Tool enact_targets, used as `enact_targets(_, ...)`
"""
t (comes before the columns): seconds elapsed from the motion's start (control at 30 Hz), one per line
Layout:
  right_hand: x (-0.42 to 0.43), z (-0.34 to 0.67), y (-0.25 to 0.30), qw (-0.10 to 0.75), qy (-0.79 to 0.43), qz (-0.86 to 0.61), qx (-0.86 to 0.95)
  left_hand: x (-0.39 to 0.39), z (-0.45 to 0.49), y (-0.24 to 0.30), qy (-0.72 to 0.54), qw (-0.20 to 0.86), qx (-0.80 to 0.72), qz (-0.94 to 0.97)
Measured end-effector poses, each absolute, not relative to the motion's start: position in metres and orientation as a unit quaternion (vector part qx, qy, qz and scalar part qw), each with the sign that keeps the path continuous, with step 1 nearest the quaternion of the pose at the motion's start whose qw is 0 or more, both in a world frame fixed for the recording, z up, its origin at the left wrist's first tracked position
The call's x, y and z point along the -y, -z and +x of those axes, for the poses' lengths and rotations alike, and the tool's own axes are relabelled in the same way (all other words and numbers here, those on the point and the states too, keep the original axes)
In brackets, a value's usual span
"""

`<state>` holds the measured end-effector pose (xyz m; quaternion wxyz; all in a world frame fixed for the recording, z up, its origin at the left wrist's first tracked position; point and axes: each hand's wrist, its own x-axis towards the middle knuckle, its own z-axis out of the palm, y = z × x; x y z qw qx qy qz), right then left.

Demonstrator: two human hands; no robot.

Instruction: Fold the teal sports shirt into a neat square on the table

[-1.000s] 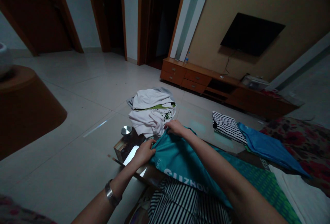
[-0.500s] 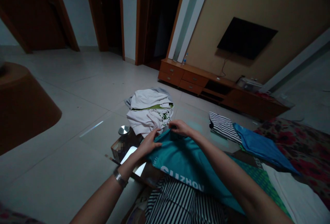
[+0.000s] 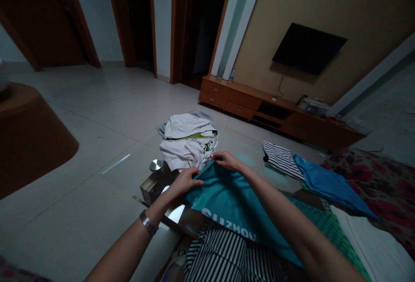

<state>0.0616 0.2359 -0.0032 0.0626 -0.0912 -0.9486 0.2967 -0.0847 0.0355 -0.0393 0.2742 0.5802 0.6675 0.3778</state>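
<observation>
A teal shirt [image 3: 227, 204] with white lettering lies across a glass table in front of me. My left hand [image 3: 184, 181] pinches its near-left edge, fingers closed on the cloth. My right hand [image 3: 227, 161] grips the far edge of the same shirt, fingers curled over the fabric. A black-and-white striped garment [image 3: 227, 258] lies under the teal shirt, close to me. Just beyond my hands sits a pile of white clothes [image 3: 188, 141] with a green layer in it.
A folded striped shirt [image 3: 280, 158] and a blue shirt [image 3: 327, 182] lie to the right, with green [image 3: 337, 230] and white cloth [image 3: 376, 247] nearer. A small metal lid [image 3: 156, 165] sits left of the pile. A wooden TV cabinet [image 3: 259, 104] and wall TV [image 3: 306, 48] stand behind.
My left hand has slid right along the teal shirt's edge toward my right hand, bunching the cloth between them. The view has shifted slightly.
</observation>
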Motion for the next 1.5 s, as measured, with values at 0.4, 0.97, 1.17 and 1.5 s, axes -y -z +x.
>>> enact_targets(0.4,-0.23,0.024,0.03,0.113,-0.177,-0.155,0.965,-0.029,-0.082,0.056,-0.391,0.222,-0.795,0.406)
enact_targets(0.97,-0.262,0.076,0.052,0.095,-0.203,-0.411,0.884,-0.068,-0.026,0.022,-0.179,0.036,-0.778,0.601)
enact_targets(1.17,-0.257,0.081,0.043,0.081,-0.242,-0.393,0.883,-0.077,-0.012,0.059,-0.144,0.05,-0.773,0.616)
enact_targets(1.5,-0.172,0.161,0.013,0.066,-0.169,-0.048,0.982,-0.074,-0.012,0.061,-0.154,0.056,-0.77,0.617)
